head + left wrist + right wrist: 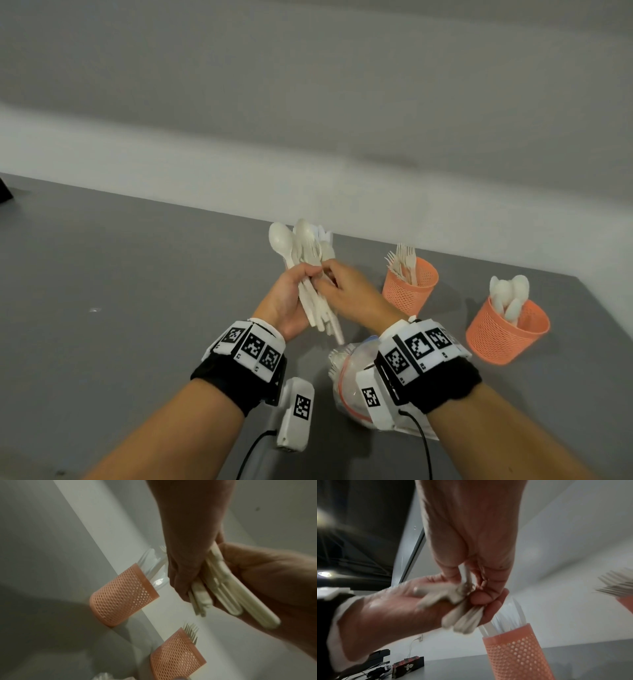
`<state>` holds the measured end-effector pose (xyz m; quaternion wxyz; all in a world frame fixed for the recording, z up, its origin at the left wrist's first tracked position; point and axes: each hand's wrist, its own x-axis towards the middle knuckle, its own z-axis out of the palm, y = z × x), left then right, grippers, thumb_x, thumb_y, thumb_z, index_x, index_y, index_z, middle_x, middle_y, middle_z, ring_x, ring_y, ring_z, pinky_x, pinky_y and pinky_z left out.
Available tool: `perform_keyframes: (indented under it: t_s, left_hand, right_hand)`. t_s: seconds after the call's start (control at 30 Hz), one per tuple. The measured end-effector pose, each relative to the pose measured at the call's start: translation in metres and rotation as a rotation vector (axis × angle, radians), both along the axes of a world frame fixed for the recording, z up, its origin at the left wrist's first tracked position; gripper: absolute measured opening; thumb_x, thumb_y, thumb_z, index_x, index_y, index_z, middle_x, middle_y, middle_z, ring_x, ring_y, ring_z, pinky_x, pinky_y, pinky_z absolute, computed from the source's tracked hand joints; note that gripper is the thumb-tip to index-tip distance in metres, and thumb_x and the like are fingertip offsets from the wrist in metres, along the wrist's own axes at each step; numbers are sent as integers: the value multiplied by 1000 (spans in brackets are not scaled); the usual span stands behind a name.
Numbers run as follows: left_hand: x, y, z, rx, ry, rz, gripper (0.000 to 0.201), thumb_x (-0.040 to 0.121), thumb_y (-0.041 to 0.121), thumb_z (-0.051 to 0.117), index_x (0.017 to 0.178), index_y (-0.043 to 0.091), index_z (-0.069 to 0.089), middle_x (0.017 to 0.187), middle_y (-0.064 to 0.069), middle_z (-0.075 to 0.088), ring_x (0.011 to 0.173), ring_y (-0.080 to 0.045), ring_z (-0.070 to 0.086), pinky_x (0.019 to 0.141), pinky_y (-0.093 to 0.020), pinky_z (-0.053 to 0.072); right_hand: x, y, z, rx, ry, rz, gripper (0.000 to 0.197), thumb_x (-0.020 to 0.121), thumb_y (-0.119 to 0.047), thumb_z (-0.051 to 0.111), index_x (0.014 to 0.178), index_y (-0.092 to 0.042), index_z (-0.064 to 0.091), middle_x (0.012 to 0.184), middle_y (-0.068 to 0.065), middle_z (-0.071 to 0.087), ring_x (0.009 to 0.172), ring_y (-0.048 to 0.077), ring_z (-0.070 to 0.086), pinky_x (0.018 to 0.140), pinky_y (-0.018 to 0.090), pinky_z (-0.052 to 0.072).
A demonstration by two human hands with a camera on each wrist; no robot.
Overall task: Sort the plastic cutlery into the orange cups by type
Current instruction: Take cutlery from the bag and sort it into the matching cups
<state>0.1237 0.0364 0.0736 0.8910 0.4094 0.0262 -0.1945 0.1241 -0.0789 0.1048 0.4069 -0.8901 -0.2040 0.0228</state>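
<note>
A bundle of cutlery (pixel 310 274) is held upright above the worktop (pixel 137 291), clasped by the handles in the left hand (pixel 287 301). The right hand (pixel 349 294) is pinching into the bundle, apparently at a single piece; blur prevents certainty. The pieces are judged light, stiff and slippery, best taken by the handle. The fork cup (pixel 409 286) and spoon cup (pixel 507 330) stand well apart to the right, with open room between; the spoon cup is near the worktop edge.
</note>
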Motion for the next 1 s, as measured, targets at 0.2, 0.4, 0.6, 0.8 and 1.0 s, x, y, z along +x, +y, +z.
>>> perform_keyframes:
  t_s: [0.2, 0.4, 0.6, 0.8, 1.0]
  left_hand:
    - [1, -16, -3, 73, -74, 103, 39, 96, 15, 43, 133, 5, 46, 122, -21, 58, 109, -29, 59, 85, -35, 55]
    - [1, -27, -1, 126, -138, 137, 30, 96, 13, 46, 122, -1, 54, 103, -14, 67, 95, -22, 67, 87, -33, 55]
    - [2, -40, 1, 121, -131, 173, 32, 95, 11, 48, 124, 0, 54, 112, -19, 66, 99, -25, 67, 87, -35, 55]
    - [4, -51, 6, 40, -141, 148, 36, 96, 15, 45, 127, -3, 50, 108, -16, 67, 94, -22, 69, 84, -34, 56]
    - [6, -61, 9, 43, -155, 183, 35, 96, 16, 47, 127, 2, 52, 111, -14, 67, 100, -24, 67, 87, -36, 55]
  right_hand:
    - [-1, -11, -9, 78, 66, -93, 21, 98, -19, 36, 109, -5, 46, 86, 0, 52, 74, 10, 51, 54, 9, 39]
    - [-6, -20, -10, 286, 188, -161, 32, 99, -24, 36, 127, -10, 40, 116, 5, 57, 107, 16, 57, 87, 25, 45]
    - [-3, -31, -15, 516, 343, -208, 26, 96, -20, 45, 120, -9, 46, 112, 10, 63, 102, 17, 62, 90, 32, 51]
    - [-5, -38, -15, 588, 322, -204, 29, 100, -34, 35, 120, -22, 51, 112, -5, 64, 108, 9, 60, 98, 32, 46]
    - [0, -44, -13, 616, 267, -261, 26, 99, -28, 39, 116, -21, 58, 110, 0, 68, 100, 12, 65, 91, 32, 52]
